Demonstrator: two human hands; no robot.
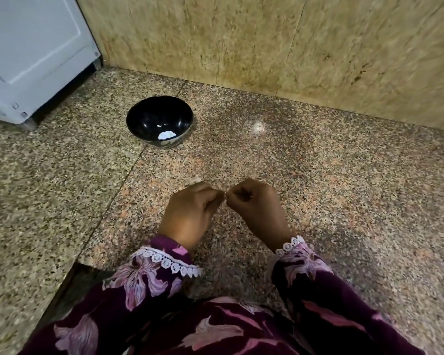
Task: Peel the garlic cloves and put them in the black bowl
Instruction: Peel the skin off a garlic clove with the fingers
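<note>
Speckled granite counter, tan stone wall, white appliance

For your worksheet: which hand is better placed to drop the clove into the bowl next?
Probably the left hand: the bowl lies ahead on its side, and pale garlic shows at its fingers.

You're working on a speckled granite countertop with a seam line running through it. Black bowl sits directly on it, back left. A small pale scrap lies on the counter, nearer you.
</note>
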